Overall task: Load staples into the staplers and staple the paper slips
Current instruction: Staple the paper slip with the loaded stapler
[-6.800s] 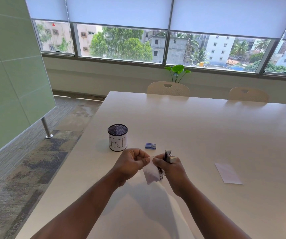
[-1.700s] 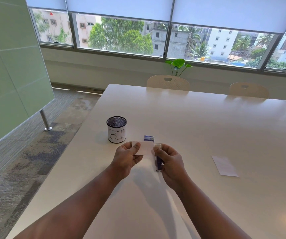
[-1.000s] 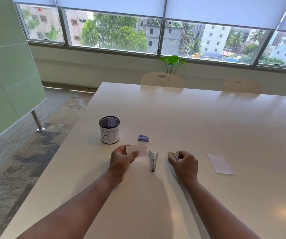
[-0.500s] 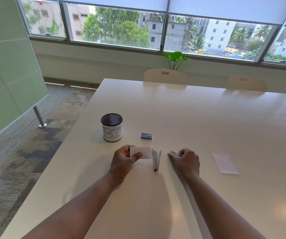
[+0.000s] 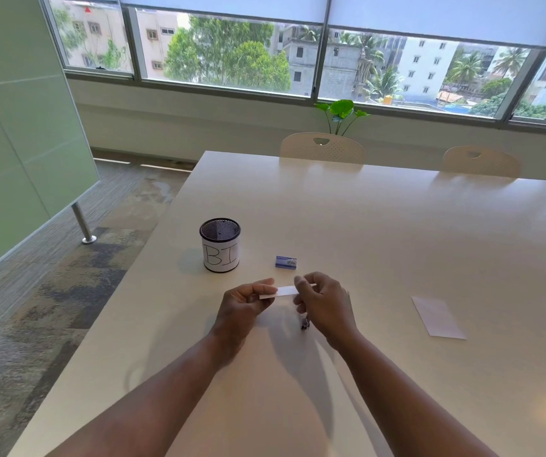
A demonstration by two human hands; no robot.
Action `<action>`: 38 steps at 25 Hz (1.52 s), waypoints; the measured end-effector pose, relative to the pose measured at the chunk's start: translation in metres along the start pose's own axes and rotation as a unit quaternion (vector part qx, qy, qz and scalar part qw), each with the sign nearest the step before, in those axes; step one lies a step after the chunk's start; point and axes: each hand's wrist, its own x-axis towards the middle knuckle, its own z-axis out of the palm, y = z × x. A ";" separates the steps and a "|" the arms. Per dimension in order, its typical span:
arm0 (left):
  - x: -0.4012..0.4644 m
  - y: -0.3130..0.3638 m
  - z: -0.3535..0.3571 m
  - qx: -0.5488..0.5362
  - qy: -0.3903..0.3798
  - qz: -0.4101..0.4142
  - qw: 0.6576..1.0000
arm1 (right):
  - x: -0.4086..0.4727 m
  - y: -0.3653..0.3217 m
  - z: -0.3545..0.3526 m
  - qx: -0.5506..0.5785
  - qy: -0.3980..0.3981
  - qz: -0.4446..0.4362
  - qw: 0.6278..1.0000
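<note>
A small white paper slip is held just above the table, seen almost edge-on. My left hand pinches its left end and my right hand pinches its right end. Below my right hand only the dark near end of the stapler shows on the table; the rest is hidden by the hand. A small blue staple box lies a little beyond my hands.
A black mesh cup with a white label stands at the left behind my hands. Another white paper slip lies flat to the right. The white table stretches far ahead to two chairs; its left edge is close.
My right hand has come left from the table and taken the slip's right end. The slip has lifted and tilted edge-on. The stapler lies where it was set down, now under my right hand.
</note>
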 end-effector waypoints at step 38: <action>0.068 0.034 -0.109 0.579 0.114 0.048 0.806 | 0.127 -0.099 0.109 -0.215 -0.062 -0.389 0.894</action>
